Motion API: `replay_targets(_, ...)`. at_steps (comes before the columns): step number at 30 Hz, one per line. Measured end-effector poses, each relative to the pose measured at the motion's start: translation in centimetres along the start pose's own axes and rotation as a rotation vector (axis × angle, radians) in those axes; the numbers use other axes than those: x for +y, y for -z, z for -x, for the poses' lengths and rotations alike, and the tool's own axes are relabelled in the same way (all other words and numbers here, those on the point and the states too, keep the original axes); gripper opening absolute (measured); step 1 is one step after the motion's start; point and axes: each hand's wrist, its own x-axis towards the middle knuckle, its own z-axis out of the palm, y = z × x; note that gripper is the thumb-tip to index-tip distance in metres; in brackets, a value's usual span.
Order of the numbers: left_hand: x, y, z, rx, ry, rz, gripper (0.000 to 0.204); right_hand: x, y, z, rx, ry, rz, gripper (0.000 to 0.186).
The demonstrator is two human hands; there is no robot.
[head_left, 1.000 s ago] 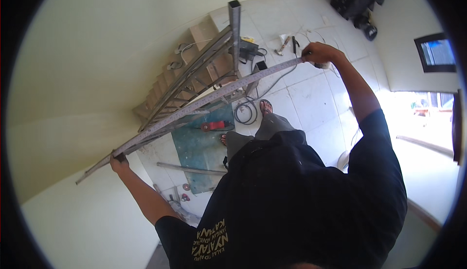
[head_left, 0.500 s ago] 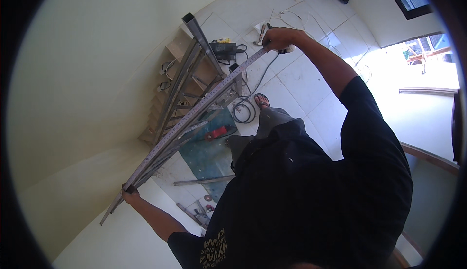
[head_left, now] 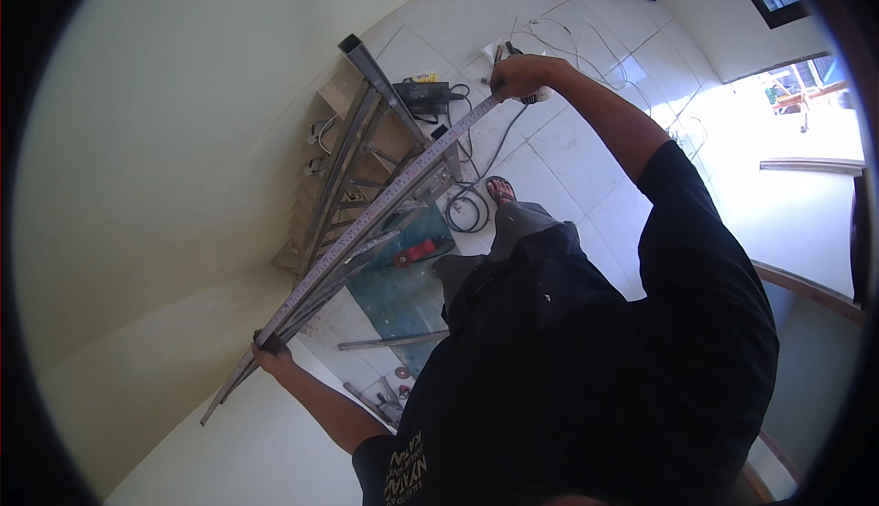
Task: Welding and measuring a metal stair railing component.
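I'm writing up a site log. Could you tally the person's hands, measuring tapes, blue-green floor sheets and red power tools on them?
Hands (left hand, right hand): 2
Measuring tape: 1
Blue-green sheet: 1
Red power tool: 1
Total: 5

Red power tool (head_left: 418, 251) on a teal sheet (head_left: 394, 303), coiled dark cable (head_left: 470, 230) and black machine (head_left: 423, 99) on white tiles (head_left: 591, 172).

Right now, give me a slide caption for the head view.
Measuring tape stretched between the left hand and right hand, along a grey metal frame above a tiled floor.
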Motion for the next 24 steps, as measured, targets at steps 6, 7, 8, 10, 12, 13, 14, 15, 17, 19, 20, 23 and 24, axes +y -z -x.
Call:
replay_targets(6, -9.8, -12.1, 12.4, 0.232, 0.030, -0.285, 0.034, 0.3, -0.1, 0.5, -0.017, -0.016, -0.027, 0.026)
replay_targets(7, -11.3, -16.2, 16.0, 0.310, -0.071, -0.471, 0.036, 0.5, 0.1, 0.9, -0.025, -0.036, -0.024, 0.026)
replay_targets(8, -12.7, -17.2, 17.9, 0.354, -0.118, -0.496, 0.037, 0.0, 0.4, 0.6, -0.040, -0.029, -0.013, 0.026)
replay_targets(10, -14.8, -18.7, 19.5, 0.407, -0.162, -0.518, 0.039, 0.5, -0.1, 0.0, -0.003, 0.028, -0.053, 0.025)
replay_targets(12, -16.1, -20.2, 20.0, 0.336, 0.034, -0.275, 0.039, 0.6, -0.2, -0.3, -0.019, 0.029, -0.064, 0.025)
replay_targets(13, -16.3, -21.0, 19.9, 0.339, 0.032, -0.273, 0.039, 0.7, -0.3, -0.2, -0.021, 0.032, -0.063, 0.025)
replay_targets(14, -16.2, -21.9, 19.7, 0.155, 0.057, -0.048, 0.041, 0.9, -0.4, -0.1, -0.019, 0.032, -0.065, 0.026)
replay_targets(15, -16.1, -22.5, 19.2, -0.032, 0.081, 0.177, 0.044, 1.1, -0.4, -0.1, -0.016, 0.031, -0.067, 0.026)
replay_targets(17, -15.6, -18.2, 14.8, -0.172, 0.051, 0.221, 0.040, 0.7, -0.2, 0.2, -0.023, 0.036, -0.060, 0.027)
replay_targets(19, -14.1, -16.0, 12.2, -0.317, 0.029, 0.257, 0.036, 0.2, 0.5, 1.6, -0.071, 0.010, -0.074, 0.029)
replay_targets(20, -13.4, -15.6, 11.6, -0.312, -0.016, 0.255, 0.033, 0.9, 0.6, 2.1, -0.072, 0.011, -0.077, 0.029)
replay_targets(23, -11.3, -15.6, 11.7, -0.304, -0.070, 0.221, 0.029, 4.4, -1.2, 5.4, -0.317, -0.064, -0.155, 0.031)
replay_targets(24, -10.5, -16.2, 12.0, -0.290, -0.092, 0.199, 0.028, 5.6, -2.2, 6.4, -0.365, -0.080, -0.191, 0.032)
